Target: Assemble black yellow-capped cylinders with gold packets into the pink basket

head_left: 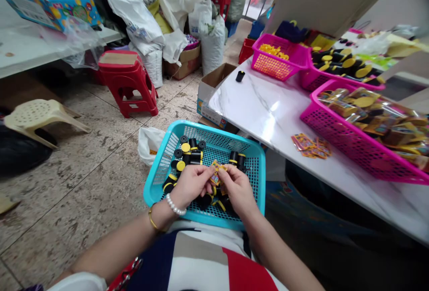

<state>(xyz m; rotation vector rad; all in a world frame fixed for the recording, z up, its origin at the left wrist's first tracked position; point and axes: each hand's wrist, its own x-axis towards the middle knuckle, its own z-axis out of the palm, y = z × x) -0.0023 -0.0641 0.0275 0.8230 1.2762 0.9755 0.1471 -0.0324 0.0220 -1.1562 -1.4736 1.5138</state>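
Note:
Both hands meet over a turquoise plastic basket (258, 166) on my lap. My left hand (191, 186) is closed with its thumb and fingers on a small orange printed card (216, 175). Pinching the same card from the other side is my right hand (238, 189); whether there is more than one card cannot be made out. Around and below the hands lie several small black cylinders with yellow caps (196, 156). Some of these stand upright, others lie on their sides. My fingers hide part of the basket's contents.
A marbled white table (254, 107) at right carries a loose pile of printed cards (311, 146), a single black cylinder (240, 76) and pink baskets (355, 141). Red stacked stools (125, 76), a cream stool (40, 114), an open carton (214, 81) and white sacks (212, 43) stand on the floor.

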